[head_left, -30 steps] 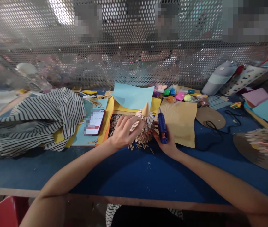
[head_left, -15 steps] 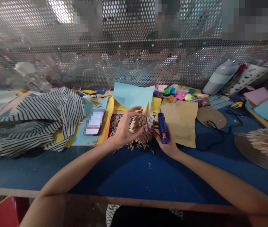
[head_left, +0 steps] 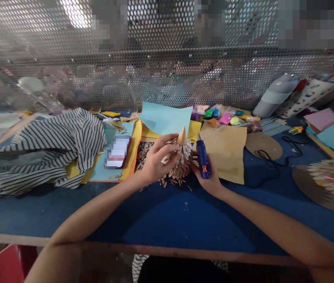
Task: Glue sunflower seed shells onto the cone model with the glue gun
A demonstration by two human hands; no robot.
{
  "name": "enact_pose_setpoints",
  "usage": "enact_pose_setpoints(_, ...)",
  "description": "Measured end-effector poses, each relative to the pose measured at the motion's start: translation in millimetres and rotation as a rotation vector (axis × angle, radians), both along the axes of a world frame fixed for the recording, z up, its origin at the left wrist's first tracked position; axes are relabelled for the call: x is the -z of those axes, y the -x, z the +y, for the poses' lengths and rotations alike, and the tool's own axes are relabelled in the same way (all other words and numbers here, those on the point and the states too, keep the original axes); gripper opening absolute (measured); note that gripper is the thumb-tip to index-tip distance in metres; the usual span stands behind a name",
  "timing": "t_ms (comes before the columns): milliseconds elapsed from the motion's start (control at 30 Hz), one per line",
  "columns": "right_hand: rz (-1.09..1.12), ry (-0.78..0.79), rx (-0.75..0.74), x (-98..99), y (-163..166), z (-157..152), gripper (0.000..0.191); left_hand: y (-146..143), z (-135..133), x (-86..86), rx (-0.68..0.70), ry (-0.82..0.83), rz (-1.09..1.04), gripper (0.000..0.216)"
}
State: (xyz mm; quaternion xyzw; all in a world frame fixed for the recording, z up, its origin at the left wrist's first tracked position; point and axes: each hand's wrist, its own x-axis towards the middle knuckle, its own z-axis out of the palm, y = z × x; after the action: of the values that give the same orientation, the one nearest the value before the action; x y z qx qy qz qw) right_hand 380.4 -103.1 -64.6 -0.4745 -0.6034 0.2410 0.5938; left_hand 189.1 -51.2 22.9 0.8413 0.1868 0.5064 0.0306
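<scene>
A cone-shaped craft piece stands upright in front of me, its smooth tan tip bare and its sides covered in overlapping pale husks, like seed shells. My left hand curls around its left side, fingers bent and thumb pressed against the husks near the top. In my right hand is a blue glue gun, nozzle pointing up, just right of the cone. Some fingers of that hand reach behind the gun toward the cone's side. Loose husks lie piled left of the cone and scattered at its base.
Left are a phone on coloured paper and a striped cloth. Tan paper, a cardboard disc, a black cord and a husk-covered piece lie right. Behind stand a bottle and a perforated metal screen.
My left hand's fingers have shifted slightly, curling further across the front near the cone's top. My right hand and the glue gun stay almost where they were.
</scene>
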Motion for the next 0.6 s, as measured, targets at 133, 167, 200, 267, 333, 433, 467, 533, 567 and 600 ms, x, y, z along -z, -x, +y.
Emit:
enact_pose_setpoints(133, -0.009, -0.001, 0.009, 1.2, 0.2, 0.6, 0.019, 0.4, 0.8, -1.0, -0.008, -0.015, -0.005, 0.017)
enact_pose_setpoints(167, -0.015, -0.001, 0.01, 0.8, 0.0, 0.5, 0.019, 0.4, 1.1, -1.1, -0.005, -0.019, -0.008, 0.017)
enact_pose_setpoints(200, -0.021, 0.0, 0.01, 0.3, -0.4, 0.3, 0.018, 0.4, 1.3, -1.0, 0.0, -0.022, -0.012, 0.017)
enact_pose_setpoints(267, -0.029, 0.011, -0.001, -0.8, -1.1, 0.0, 0.018, 0.1, 1.8, -0.3, 0.007, -0.026, -0.022, 0.017)
enact_pose_setpoints(333, -0.029, 0.017, -0.011, -1.3, -1.6, -0.1, 0.017, -0.2, 2.4, 0.9, 0.011, -0.025, -0.034, 0.017)
enact_pose_setpoints(433, -0.015, -0.002, -0.016, -0.8, -1.7, 0.0, 0.016, 0.0, 3.3, 2.3, 0.019, -0.021, -0.043, 0.015)
enact_pose_setpoints(467, -0.01, -0.006, -0.021, -0.4, -1.8, 0.0, 0.016, 0.2, 3.5, 2.6, 0.022, -0.02, -0.044, 0.014)
enact_pose_setpoints(533, -0.005, 0.001, -0.035, 0.3, -1.9, 0.0, 0.015, 1.1, 3.9, 2.7, 0.026, -0.017, -0.04, 0.014)
enact_pose_setpoints(567, -0.002, 0.009, -0.041, 0.6, -2.0, -0.1, 0.015, 1.5, 4.0, 2.7, 0.028, -0.014, -0.036, 0.014)
enact_pose_setpoints(600, -0.001, 0.016, -0.042, 0.9, -2.2, -0.1, 0.016, 2.0, 4.2, 2.7, 0.029, -0.012, -0.031, 0.014)
